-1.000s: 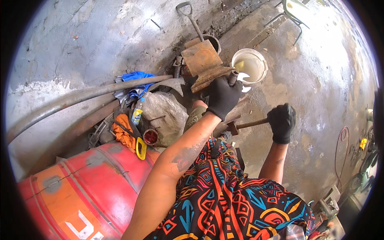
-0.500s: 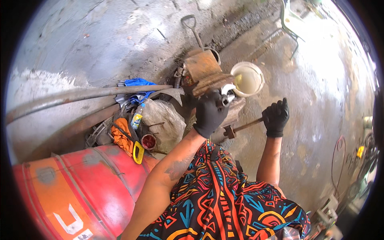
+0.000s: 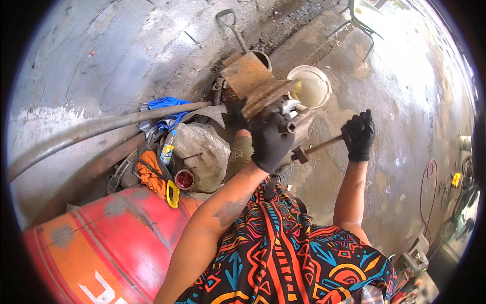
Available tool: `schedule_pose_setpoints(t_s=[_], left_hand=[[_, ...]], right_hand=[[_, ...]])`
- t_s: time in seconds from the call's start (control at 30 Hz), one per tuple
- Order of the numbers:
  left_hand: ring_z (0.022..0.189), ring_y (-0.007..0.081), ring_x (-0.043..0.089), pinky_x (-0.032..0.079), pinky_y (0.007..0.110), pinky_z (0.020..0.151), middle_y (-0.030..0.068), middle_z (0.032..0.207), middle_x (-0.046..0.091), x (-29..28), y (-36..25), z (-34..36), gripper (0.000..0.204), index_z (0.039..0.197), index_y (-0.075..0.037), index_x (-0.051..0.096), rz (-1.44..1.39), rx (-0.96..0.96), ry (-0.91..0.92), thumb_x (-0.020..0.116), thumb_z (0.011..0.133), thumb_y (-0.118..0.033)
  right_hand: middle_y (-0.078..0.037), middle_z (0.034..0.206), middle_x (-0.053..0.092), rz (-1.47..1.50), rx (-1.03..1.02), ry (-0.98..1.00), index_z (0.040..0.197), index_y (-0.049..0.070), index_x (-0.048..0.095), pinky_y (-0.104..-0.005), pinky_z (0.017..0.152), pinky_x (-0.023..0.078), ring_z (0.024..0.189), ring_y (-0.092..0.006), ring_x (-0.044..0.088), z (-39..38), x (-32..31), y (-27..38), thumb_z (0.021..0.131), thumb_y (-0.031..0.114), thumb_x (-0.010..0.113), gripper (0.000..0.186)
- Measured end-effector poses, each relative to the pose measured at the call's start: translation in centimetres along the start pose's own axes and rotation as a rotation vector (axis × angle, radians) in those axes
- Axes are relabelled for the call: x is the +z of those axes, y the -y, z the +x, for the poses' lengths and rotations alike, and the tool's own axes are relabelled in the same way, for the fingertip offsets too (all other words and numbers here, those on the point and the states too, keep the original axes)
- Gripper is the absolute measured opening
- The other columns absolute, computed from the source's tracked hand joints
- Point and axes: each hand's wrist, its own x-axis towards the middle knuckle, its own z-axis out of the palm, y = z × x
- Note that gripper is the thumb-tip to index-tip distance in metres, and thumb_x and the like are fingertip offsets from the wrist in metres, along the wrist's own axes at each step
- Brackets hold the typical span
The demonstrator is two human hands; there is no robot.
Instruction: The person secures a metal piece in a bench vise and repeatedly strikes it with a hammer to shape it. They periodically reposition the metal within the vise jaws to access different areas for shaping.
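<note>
My left hand (image 3: 271, 139), in a black glove, grips a short metal tube (image 3: 288, 126); a pale C-shaped metal piece (image 3: 289, 105) shows just beyond it, partly hidden. It is at the edge of a rusty steel anvil block (image 3: 250, 76); whether they touch I cannot tell. My right hand (image 3: 358, 133), also gloved, holds the wooden handle of a hammer (image 3: 321, 144), whose dark head hangs low, right of my left hand.
Beyond are a white bucket (image 3: 319, 73) and a shovel (image 3: 233, 30). On the left are a long pipe (image 3: 101, 131), blue cloth (image 3: 167, 104), orange cloth (image 3: 149, 172), a bottle (image 3: 167, 149) and a red drum (image 3: 121, 233). A chair (image 3: 362, 20) stands back right.
My left hand has moved down from its earlier spot, and the pale piece has turned and is less visible. My right hand has risen a little with the hammer.
</note>
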Motion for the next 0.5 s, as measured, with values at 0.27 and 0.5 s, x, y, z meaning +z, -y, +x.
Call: schedule_pose_setpoints(t_s=[0.27,0.5], left_hand=[[0.068,0.0399,0.059,0.045,0.047,0.058,0.0175,0.074,0.058,-0.1,0.2,1.9,0.017,0.071,-0.004,0.053,0.063,-0.052,0.073,0.067,0.079,-0.011],[0.064,0.0421,0.056,0.045,0.049,0.057,0.0178,0.069,0.055,-1.0,0.5,0.6,0.016,0.071,-0.004,0.053,0.107,-0.079,0.113,0.065,0.078,-0.012]], right_hand=[[0.003,0.055,0.029,0.193,0.135,0.335,0.068,0.018,0.041,-0.0284,0.040,0.026,0.043,-0.0118,0.028,3.6,-2.4,0.9,0.105,0.037,0.037,0.041],[0.000,0.067,0.037,-0.848,-0.222,0.108,0.096,0.016,0.048,-0.0343,0.049,0.035,0.056,-0.0161,0.040,-1.9,-0.8,-0.9,0.104,0.034,0.035,0.024]])
